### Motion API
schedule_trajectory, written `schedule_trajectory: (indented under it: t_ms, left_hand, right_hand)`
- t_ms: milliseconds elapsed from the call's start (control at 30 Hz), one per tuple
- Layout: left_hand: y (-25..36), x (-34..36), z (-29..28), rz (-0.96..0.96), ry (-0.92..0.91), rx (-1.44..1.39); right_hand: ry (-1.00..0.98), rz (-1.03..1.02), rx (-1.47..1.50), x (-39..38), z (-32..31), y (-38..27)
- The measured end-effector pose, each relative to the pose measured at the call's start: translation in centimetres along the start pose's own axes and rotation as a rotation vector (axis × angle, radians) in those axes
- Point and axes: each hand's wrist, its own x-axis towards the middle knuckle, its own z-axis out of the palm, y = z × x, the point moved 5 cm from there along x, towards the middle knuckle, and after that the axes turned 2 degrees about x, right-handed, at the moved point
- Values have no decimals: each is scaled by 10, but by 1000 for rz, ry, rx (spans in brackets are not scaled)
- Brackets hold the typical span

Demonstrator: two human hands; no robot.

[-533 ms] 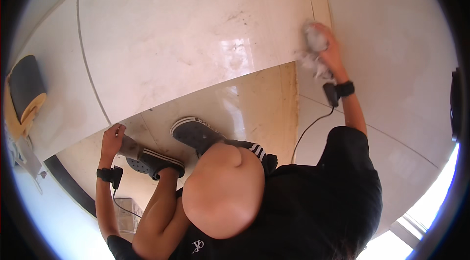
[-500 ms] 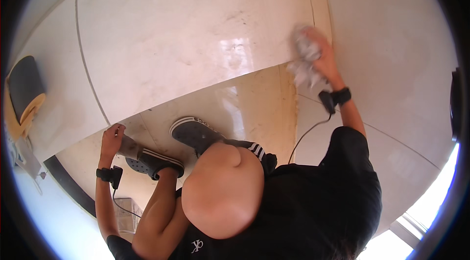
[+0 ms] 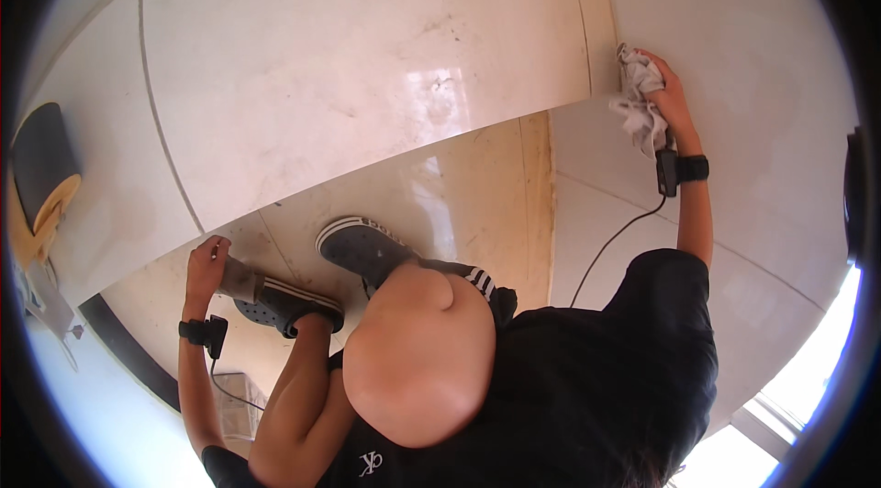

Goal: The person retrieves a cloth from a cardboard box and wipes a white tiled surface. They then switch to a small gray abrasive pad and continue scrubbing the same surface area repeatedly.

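Observation:
My right hand (image 3: 668, 93) is closed round a crumpled white-grey cloth (image 3: 645, 84). The cloth lies against the pale wall panel (image 3: 752, 112), just past the right end of the white ledge (image 3: 349, 56). Part of the cloth hangs loose below the fingers. At the ledge's lower left edge is my left hand (image 3: 207, 269), its fingers curled in. A greyish-brown piece (image 3: 240, 280) shows beside those fingers; whether they grip it is unclear. Dark smudges mark the glossy ledge.
My feet, in dark clogs (image 3: 362, 247), rest on the tiled floor (image 3: 486, 180) below the ledge. A dark grey and yellow object (image 3: 44, 167) stands at the far left. A cardboard box (image 3: 240, 403) sits behind my left leg. A cable (image 3: 601, 249) trails from my right wrist.
My right hand has moved to the right with the cloth, from the end of the ledge onto the wall panel. My left hand has stayed almost in place.

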Motion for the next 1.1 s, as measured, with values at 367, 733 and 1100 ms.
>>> schedule_trajectory:
  t_ms: [367, 733, 1100]
  left_hand:
    - [-23, -17, 0, -13, -18, -55]
    - [-1, -33, -26, 0, 17, -33]
    - [-23, -57, -19, -1, 2, -60]
  right_hand:
    - [151, 39, 269, 42, 81, -28]
    - [289, -159, 368, -26, 84, -71]
    - [133, -426, -4, 39, 101, -155]
